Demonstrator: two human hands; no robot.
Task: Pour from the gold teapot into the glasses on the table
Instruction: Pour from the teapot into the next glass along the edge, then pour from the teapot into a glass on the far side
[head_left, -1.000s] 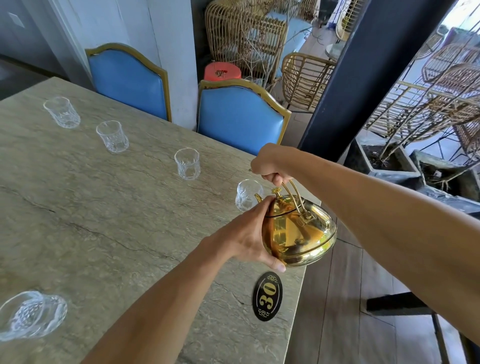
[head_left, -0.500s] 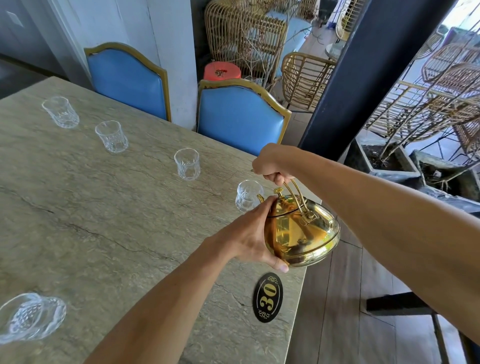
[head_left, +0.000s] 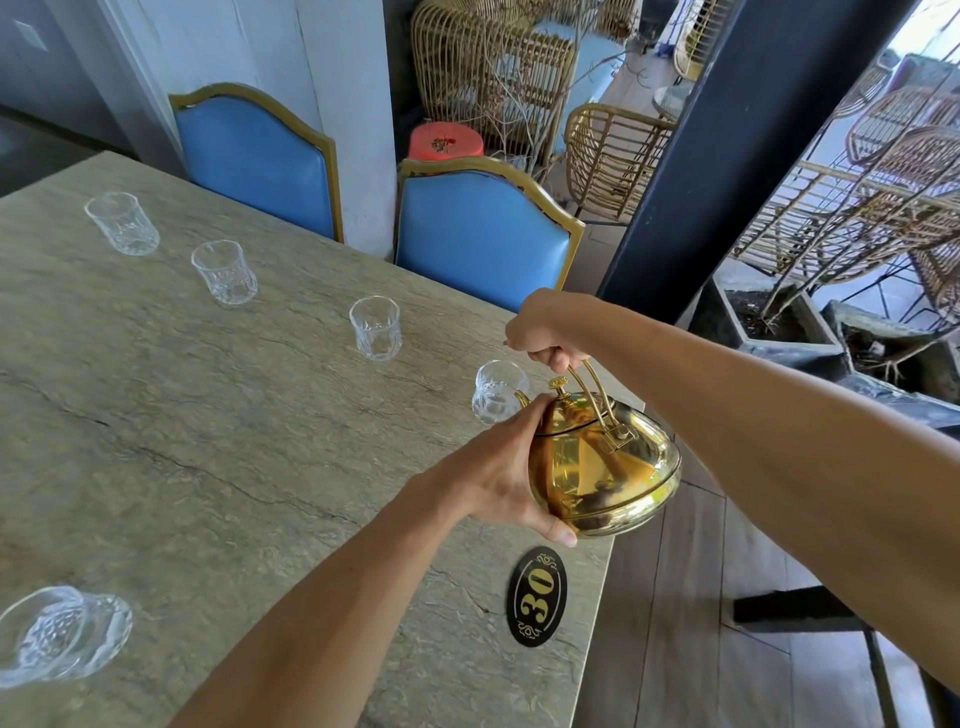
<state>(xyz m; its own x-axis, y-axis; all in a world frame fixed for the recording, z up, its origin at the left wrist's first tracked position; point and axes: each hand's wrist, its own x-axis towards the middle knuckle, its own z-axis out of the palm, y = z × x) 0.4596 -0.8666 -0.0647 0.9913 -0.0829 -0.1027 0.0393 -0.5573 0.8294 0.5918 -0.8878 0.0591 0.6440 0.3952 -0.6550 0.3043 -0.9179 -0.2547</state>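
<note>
With the right hand (head_left: 545, 332) clenched on the handle and the left hand (head_left: 498, 478) cupping the teapot (head_left: 608, 467), overtipping could overshoot the glass (head_left: 498, 397) near the surface's (head_left: 208, 441) right edge.

"30" on black oval plaque (head_left: 536, 596)

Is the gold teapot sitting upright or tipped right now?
Tipped. The teapot leans spout-first toward the nearest glass, its lid knob pointing away from the camera.
</note>
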